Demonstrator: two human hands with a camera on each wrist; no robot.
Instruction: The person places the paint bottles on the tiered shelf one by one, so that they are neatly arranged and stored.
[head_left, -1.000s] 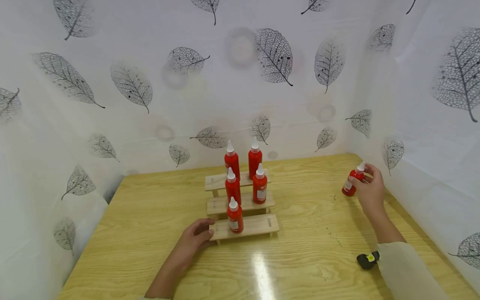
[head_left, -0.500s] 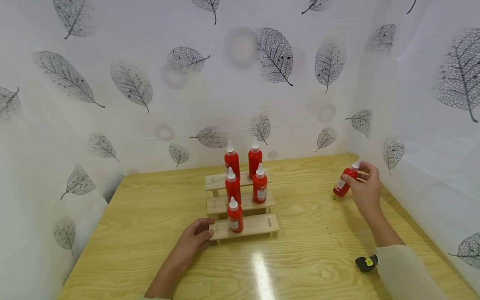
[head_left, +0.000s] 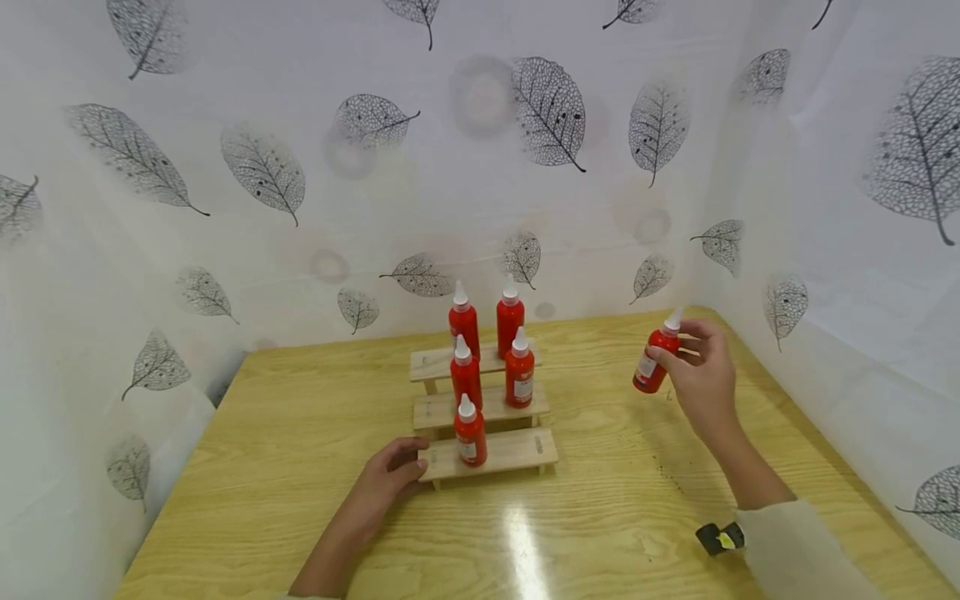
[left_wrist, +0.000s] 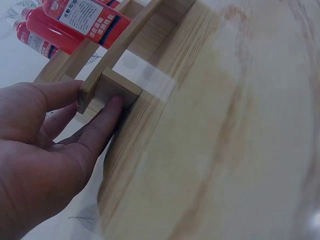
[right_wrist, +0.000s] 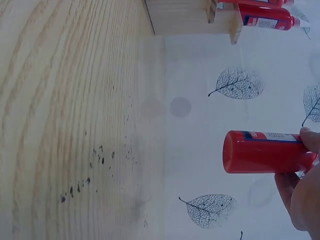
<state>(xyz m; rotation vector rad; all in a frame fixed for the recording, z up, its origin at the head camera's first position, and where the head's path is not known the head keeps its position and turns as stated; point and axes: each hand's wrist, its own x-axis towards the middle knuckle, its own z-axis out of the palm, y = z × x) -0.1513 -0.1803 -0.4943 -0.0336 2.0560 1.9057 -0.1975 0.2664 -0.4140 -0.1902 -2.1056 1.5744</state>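
Note:
A red squeeze bottle (head_left: 654, 360) with a white nozzle cap is in my right hand (head_left: 703, 379). The fingers grip it near the top, and it tilts with its base to the left, raised off the table in the right wrist view. My left hand (head_left: 388, 479) pinches the left end of the lowest step of a three-tier wooden stand (head_left: 517, 450). In the left wrist view the thumb lies on the board (left_wrist: 107, 62) and a fingertip touches the leg below. One red bottle (head_left: 471, 437) stands on the lowest step, two on the middle, two on the top.
A wood-grain table (head_left: 285, 417) lies under everything, with dark specks (right_wrist: 102, 155) at right. White sheeting (head_left: 420, 192) printed with leaves encloses the back and sides. A black device (head_left: 720, 540) with a yellow mark is at the right sleeve.
My right hand has carried its bottle leftward toward the stand, lifting and tilting it more. The left hand and the stand with its bottles have stayed in place.

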